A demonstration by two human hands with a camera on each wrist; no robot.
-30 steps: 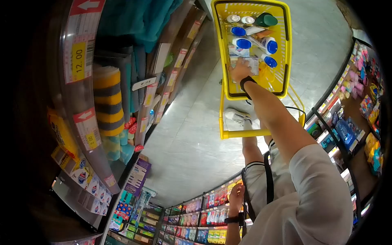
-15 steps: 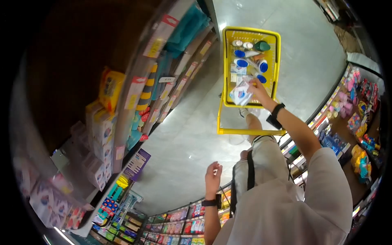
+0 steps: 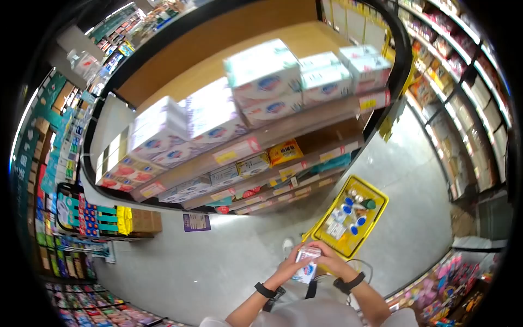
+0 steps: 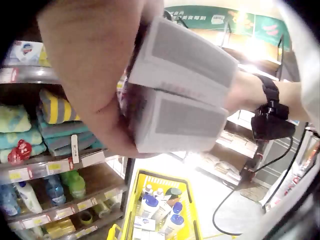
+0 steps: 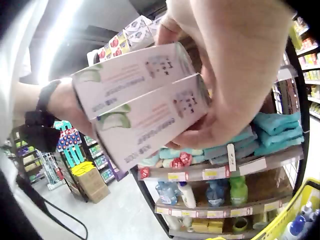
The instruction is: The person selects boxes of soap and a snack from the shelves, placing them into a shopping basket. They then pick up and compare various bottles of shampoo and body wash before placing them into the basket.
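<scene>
Close to the body, both hands hold a pair of white soap boxes [image 3: 308, 270], lying flat against each other. My left hand [image 3: 290, 265] grips them from one side and my right hand [image 3: 330, 260] from the other. In the left wrist view the soap boxes [image 4: 185, 85] show grey panels on their ends. The right wrist view has the soap boxes [image 5: 145, 90] with green leaf prints, the right hand's fingers curled round one end. Just beyond the hands stands a yellow basket [image 3: 383, 213] with blue-capped bottles [image 3: 347, 209], a green-capped bottle and white boxes inside.
A shelf unit [image 3: 305, 122] ahead carries stacked soap boxes [image 3: 264, 71] on top, with an orange packet [image 3: 285, 152] one tier lower. Folded towels [image 5: 277, 132] and bottles [image 5: 215, 192] fill lower tiers. Stocked shelves [image 3: 441, 120] line the right, past a grey floor [image 3: 229, 256].
The right hand has lifted the soap boxes out of the basket and brought them to the body. The left hand has joined it on them. The head view has turned toward the shelf unit.
</scene>
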